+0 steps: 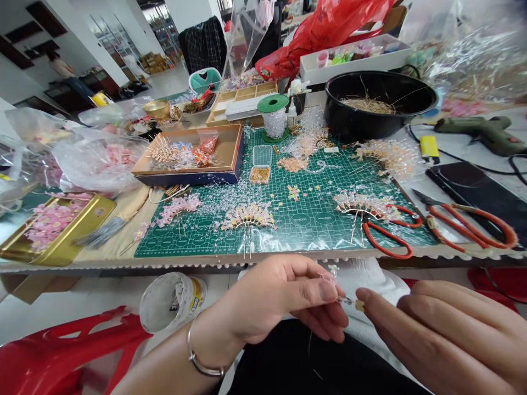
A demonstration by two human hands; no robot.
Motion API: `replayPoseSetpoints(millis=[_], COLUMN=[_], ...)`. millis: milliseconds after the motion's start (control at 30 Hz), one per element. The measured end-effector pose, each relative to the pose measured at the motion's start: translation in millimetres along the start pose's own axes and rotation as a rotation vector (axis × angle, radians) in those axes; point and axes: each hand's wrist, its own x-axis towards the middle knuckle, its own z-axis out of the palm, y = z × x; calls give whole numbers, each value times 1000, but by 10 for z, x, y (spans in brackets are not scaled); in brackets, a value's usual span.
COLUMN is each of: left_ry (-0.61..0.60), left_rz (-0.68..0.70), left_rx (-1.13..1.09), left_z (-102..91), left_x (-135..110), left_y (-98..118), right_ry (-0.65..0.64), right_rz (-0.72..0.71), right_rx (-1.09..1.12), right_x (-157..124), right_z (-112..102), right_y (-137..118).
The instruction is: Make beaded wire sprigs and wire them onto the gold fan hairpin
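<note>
One surface (111, 251) is carrying a green mat (307, 220), where I am remotely seeing several combs (248, 216) lying apart, presumably so they aren't tangling. Before the near edge, my left hand (284, 291) is leaning inward, thumb over curled fingers, grasping a beaded spray (332, 271), likely keeping it steady; my right hand (448, 334), fingers bent, is apparently pinching a yellow bead (359, 305) beside it.

Bead sprig (334, 270) before cutting mat (313, 211), box (189, 176) at mat's rear left, basin (379, 127) rear right, tin (96, 220) far left
</note>
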Motion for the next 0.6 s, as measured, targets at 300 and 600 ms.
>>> replayPoseSetpoints(millis=[300, 600], left_ry=[-22, -25], left_rz=[-25, -26], left_rx=[117, 44], left_z=[34, 6], left_x=[54, 96], left_y=[82, -34], right_ry=[3, -49], right_rz=[162, 477], right_rx=[218, 527], right_x=[64, 100], right_z=[-3, 17], right_y=[-1, -95])
